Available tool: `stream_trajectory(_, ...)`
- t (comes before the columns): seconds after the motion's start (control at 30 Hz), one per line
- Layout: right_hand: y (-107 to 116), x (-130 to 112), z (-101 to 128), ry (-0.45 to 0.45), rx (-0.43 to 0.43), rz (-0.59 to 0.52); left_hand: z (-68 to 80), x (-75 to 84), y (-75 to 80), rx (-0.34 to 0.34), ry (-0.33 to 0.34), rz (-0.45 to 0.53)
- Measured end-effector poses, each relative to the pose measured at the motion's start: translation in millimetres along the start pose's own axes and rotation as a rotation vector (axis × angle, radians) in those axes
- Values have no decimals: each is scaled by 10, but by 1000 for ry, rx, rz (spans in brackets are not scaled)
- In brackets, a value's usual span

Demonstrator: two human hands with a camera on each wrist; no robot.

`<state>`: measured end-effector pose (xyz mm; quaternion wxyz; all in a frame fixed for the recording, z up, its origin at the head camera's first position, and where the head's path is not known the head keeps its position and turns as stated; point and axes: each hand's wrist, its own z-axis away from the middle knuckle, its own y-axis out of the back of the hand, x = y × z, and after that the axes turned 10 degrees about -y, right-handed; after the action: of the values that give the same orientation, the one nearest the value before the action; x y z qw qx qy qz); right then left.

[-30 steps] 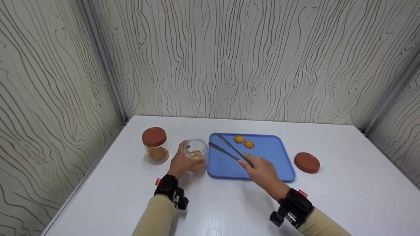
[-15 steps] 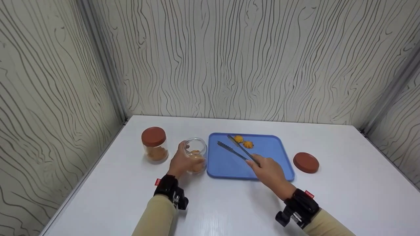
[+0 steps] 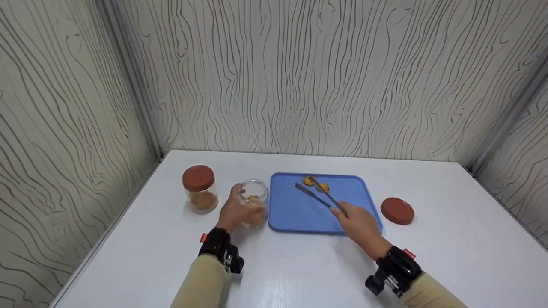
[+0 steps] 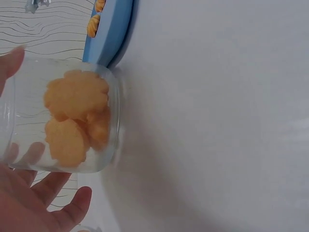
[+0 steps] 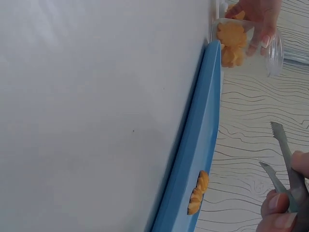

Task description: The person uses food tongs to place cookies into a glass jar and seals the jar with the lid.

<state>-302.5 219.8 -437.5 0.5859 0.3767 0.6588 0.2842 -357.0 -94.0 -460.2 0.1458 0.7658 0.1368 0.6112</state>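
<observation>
The right hand point(image 3: 358, 222) grips a pair of metal tongs point(image 3: 319, 196) by the handle end, fingers curled round both arms; the tongs reach away from the grip, up and to the left over the blue tray point(image 3: 295, 211), and their toothed tips stand parted. One tip lies at the two orange cookies point(image 3: 316, 185) near the tray's far edge — whether it touches them cannot be told from the head view. The cookies sit well beyond the gripping fingers, at the far end of the tongs. The left hand point(image 3: 234, 211) wraps round an open glass jar point(image 3: 253, 201) holding several of the same cookies; the jar stands just beside the tray's left edge, with the tray between it and the right hand's grip. Left of the held jar stands a second jar point(image 3: 199, 188) with a red-brown lid, and a loose lid point(image 3: 397, 210) lies on the white table point(image 3: 299, 265) just right of the right hand.
</observation>
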Motion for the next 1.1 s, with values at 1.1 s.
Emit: stream_trajectory(1.1,43,354,-31,-80,3,137,5,-10,-9,-1,33,1)
